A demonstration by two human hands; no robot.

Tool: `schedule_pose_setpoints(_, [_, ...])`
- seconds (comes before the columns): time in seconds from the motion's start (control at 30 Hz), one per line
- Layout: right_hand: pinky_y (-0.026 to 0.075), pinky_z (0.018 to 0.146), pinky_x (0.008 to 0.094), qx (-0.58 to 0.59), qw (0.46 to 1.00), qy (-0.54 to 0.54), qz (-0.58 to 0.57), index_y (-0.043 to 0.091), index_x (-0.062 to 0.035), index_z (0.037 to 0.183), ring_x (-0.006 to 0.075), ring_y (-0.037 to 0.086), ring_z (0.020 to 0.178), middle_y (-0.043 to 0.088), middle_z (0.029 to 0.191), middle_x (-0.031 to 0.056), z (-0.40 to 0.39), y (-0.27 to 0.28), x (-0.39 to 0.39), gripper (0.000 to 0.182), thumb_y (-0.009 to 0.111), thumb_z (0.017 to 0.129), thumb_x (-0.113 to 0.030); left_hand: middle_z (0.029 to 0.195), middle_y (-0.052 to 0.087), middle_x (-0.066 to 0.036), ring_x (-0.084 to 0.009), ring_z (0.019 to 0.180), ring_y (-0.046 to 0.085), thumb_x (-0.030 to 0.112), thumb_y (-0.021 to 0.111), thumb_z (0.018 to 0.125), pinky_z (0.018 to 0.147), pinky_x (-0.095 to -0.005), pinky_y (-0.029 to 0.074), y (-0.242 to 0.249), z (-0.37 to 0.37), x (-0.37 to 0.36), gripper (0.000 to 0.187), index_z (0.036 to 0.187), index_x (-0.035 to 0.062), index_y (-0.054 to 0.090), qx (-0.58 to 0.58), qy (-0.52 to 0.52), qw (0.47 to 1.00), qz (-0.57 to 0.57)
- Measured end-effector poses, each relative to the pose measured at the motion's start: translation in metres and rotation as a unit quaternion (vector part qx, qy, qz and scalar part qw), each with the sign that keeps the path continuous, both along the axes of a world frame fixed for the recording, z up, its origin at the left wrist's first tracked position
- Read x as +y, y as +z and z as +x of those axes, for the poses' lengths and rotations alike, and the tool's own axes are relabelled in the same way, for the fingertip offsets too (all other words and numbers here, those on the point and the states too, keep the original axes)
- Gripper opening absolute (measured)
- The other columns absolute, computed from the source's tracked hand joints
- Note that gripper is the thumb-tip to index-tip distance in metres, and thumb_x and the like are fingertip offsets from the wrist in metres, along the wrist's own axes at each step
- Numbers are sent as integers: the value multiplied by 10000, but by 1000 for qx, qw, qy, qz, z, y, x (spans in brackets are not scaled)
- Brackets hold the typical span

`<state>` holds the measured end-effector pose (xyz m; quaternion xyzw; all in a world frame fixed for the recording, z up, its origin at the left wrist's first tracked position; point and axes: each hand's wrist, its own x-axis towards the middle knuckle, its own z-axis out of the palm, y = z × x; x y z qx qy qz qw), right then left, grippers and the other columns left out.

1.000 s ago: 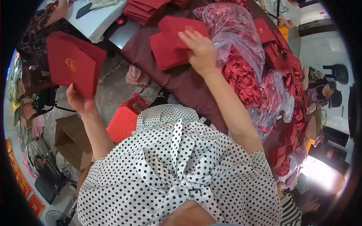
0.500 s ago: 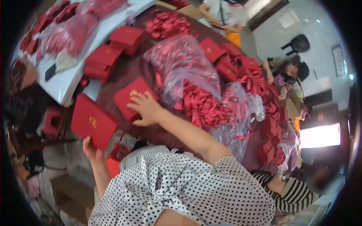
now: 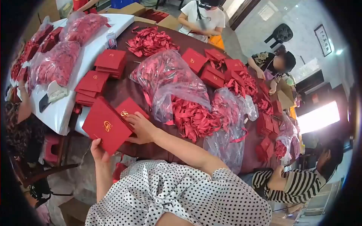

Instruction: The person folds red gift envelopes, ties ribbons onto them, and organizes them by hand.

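Head view: red card stack (image 3: 106, 125) tilted, corner-down.

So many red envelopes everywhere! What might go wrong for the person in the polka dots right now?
The left hand grips a thick stack of red envelopes only by its lower corner, out past the table edge; they might fan out and drop to the floor. The right hand presses on another envelope pile near that same edge, so a nudge may push it off. The plastic bags of red ribbon crowd close and may snag.
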<state>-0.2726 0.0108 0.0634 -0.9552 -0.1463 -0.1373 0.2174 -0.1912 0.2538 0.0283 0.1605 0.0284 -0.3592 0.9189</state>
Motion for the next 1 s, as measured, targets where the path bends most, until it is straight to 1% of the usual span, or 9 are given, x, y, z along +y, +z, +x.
schedule_pose_setpoints(0.17, [299,1025,428,-40,999,11,8,570,40,1113,306,452,1163,551,1161,170,-2,4,-3,595,660,744,-418,1229,570,-152,-293,1147,540,29,540,763,1023,-457,402,9,6,-18,484,1243,-12,492,7,-11,1000,10])
schedule_pose_setpoints(0.33, [306,1062,438,56,960,-35,273,401,23,1315,346,424,1231,459,1289,215,-28,23,0,831,781,687,-365,1262,546,-139,-299,1167,522,80,547,757,1037,-463,386,21,11,-33,538,1286,28,467,-36,-31,998,31])
schedule_pose_setpoints(0.43, [308,1061,407,57,851,-8,521,386,-5,1340,276,371,1288,429,1364,155,-40,17,17,898,798,668,-434,1244,555,-114,-286,1141,541,43,574,734,1025,-447,400,21,2,-52,586,1305,52,441,-7,-53,997,57])
schedule_pose_setpoints(0.53, [412,976,358,28,703,-187,686,469,-35,1286,199,502,1169,543,1251,71,-48,32,27,536,703,833,-201,1216,563,-83,-266,1128,544,33,653,689,1003,-421,419,64,-30,-93,655,1306,71,435,-108,-63,987,96])
schedule_pose_setpoints(0.63, [440,943,336,-37,529,-181,828,487,-48,1261,174,540,1118,559,1217,52,-61,52,8,428,639,865,-98,1251,539,-85,-240,1175,508,77,754,673,1021,-391,389,77,-36,-104,751,1335,47,401,-175,-164,947,216])
schedule_pose_setpoints(0.7, [448,954,370,-43,518,-227,824,469,-71,1286,191,539,1125,549,1235,62,-86,50,-11,433,612,877,-86,1386,410,-130,-269,1308,360,168,794,659,1082,-409,290,95,-11,-100,887,1398,28,325,-499,-190,810,243])
schedule_pose_setpoints(0.77, [440,949,346,-68,560,-253,786,488,-47,1269,178,538,1119,558,1221,62,-118,49,-25,414,617,878,-86,1448,314,-188,-313,1366,258,264,781,669,1108,-428,229,95,21,-101,922,1415,21,298,-714,-147,590,346])
schedule_pose_setpoints(0.97, [445,934,337,-150,532,-360,752,507,-32,1258,182,558,1086,581,1194,62,-190,21,-29,412,620,862,-49,1475,225,-214,-430,1376,143,592,675,710,1084,-593,131,46,31,-107,920,1430,146,316,-750,-180,304,559])
schedule_pose_setpoints(1.0, [445,934,337,-148,509,-375,760,520,-28,1244,183,559,1084,581,1195,64,-197,24,-24,405,628,854,-45,1480,204,-221,-450,1373,128,646,659,687,1069,-632,113,28,33,-106,960,1433,154,311,-750,-187,328,542])
